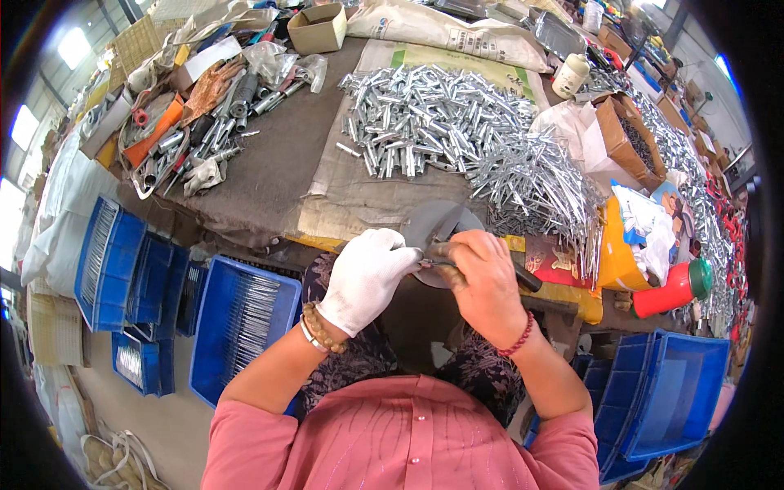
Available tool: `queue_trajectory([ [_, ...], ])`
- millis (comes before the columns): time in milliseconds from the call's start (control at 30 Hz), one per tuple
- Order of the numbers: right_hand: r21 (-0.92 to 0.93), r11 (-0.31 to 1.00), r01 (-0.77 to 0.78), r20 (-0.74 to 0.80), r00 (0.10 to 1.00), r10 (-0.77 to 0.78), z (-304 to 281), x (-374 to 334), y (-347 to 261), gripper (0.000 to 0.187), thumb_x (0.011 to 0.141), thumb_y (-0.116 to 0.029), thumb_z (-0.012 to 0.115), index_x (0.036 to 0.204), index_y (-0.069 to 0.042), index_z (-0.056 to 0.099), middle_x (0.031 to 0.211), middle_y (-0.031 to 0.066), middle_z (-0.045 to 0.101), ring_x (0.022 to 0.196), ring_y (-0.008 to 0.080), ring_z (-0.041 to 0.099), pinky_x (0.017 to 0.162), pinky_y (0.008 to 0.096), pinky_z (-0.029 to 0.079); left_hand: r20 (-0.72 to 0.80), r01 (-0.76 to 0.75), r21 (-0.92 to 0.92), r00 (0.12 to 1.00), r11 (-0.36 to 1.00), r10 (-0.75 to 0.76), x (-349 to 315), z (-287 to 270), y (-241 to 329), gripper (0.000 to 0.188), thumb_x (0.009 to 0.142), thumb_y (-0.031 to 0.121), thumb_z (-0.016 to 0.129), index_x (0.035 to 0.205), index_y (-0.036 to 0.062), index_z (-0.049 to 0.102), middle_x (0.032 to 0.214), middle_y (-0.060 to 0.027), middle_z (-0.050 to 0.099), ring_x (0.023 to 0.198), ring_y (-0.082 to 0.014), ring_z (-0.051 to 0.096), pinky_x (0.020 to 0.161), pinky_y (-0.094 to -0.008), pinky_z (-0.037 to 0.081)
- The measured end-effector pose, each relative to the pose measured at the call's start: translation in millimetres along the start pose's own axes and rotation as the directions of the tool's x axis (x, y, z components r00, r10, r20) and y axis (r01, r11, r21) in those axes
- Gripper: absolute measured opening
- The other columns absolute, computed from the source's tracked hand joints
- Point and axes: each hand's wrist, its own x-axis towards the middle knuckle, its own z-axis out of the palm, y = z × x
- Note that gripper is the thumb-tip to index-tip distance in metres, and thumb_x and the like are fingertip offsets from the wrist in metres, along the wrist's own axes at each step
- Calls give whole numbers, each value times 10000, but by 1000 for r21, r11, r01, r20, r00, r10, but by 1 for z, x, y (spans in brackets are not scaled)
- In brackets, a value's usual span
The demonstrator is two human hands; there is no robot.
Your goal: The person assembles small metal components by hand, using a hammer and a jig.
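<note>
My left hand [369, 276], in a white glove with bare fingertips showing, and my bare right hand [486, 276] meet in front of my chest at the table's near edge. Both are closed, fingertips pinching a small thin metal piece [435, 262] between them. Its exact kind is too small to make out. Just behind the hands is a round grey metal plate [423, 222]. A black handle [527, 278] sticks out beside my right hand. Further back lie a heap of short silver metal tubes [425, 110] and a pile of thin metal pins [539, 175].
Blue bins [200, 343] with metal rods stand at lower left; stacked blue bins [674, 392] stand at lower right. Tools and scrap [196, 122] cover the table's left. On the right are an open cardboard box [625, 143], a yellow box [618, 253] and a red bottle [663, 292].
</note>
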Motion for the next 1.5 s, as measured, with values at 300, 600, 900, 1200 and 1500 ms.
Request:
queue_trajectory([
  [300, -303, 946, -115, 128, 979, 159, -38, -12, 26, 316, 839, -50, 775, 1153, -60, 738, 1086, 117, 667, 1030, 315, 664, 921, 441, 514, -7, -5, -79, 1000, 997, 5, -1, 2, -6, 129, 868, 113, 756, 996, 121, 761, 922, -88, 654, 923, -331, 649, 790, -440, 524],
  [600, -42, 996, -75, -59, 996, 72, -56, -24, -12, 420, 837, 39, 729, 1230, -103, 772, 1077, 98, 638, 871, 293, 708, 706, 392, 582, -28, -21, -100, 999, 995, 18, 2, -2, -2, 156, 841, 103, 809, 996, 113, 799, 891, -83, 679, 886, -318, 655, 777, -424, 531],
  [900, -96, 995, -16, -75, 997, 9, -56, -18, -20, 319, 859, -12, 735, 1157, -106, 798, 1007, 71, 614, 782, 263, 673, 659, 381, 547, -36, -5, -130, 999, 991, 0, 0, -3, -1, 202, 807, 50, 820, 999, 110, 800, 883, -89, 665, 861, -326, 651, 765, -422, 528],
  [1200, -55, 998, -17, -80, 997, 13, -51, -23, -21, 412, 847, -5, 715, 1239, -113, 783, 997, 74, 585, 801, 263, 660, 679, 373, 546, -17, -12, -125, 1000, 992, 10, 1, -3, -2, 192, 817, 20, 797, 989, 108, 794, 879, -92, 669, 849, -318, 659, 752, -423, 526],
  [1500, -101, 995, -14, 17, 1000, 16, -44, -27, -19, 438, 835, 36, 711, 1241, -109, 784, 1061, 81, 628, 807, 272, 680, 674, 372, 547, -16, -12, -149, 1000, 989, 10, -3, 3, -8, 203, 811, 14, 807, 1001, 85, 796, 901, -94, 675, 875, -310, 658, 776, -403, 530],
])
